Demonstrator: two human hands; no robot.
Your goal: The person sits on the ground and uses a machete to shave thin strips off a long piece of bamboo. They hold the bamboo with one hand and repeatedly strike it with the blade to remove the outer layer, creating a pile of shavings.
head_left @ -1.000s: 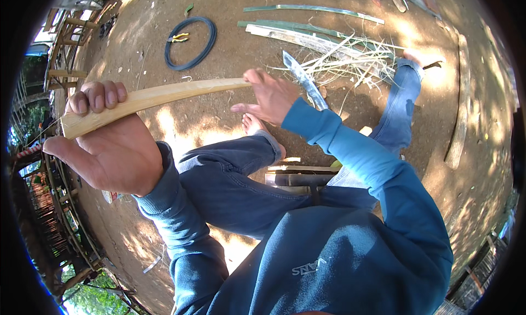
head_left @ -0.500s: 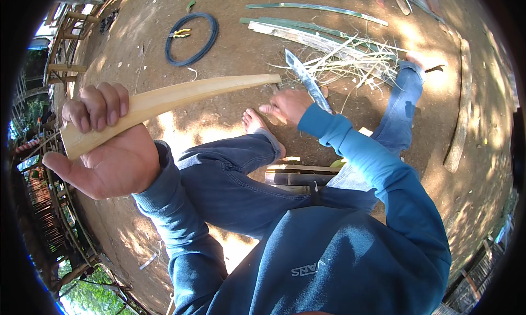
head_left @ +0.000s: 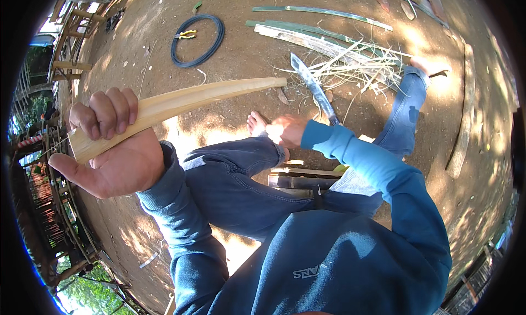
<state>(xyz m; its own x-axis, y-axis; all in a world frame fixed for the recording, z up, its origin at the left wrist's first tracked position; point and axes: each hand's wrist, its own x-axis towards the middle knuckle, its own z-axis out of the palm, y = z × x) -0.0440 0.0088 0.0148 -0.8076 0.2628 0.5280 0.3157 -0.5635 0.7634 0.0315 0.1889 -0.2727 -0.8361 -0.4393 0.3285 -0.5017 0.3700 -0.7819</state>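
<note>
I count one long, curved, pale wooden slat, one round dark-blue coil, one pair of yellow-handled pliers, one long grey-bladed knife and at least two flat green strips; the thin, pale, tangled shavings defy numbering.

The left hand grips the thick end of a curved pale wooden strip, its thin end pointing right. The right hand, apart from the strip, hangs with fingers curled near a bare foot. Toward the far edge of the ground lie a dark coil, a yellow-handled tool, a long blade, pale shavings and a green slat.
</note>
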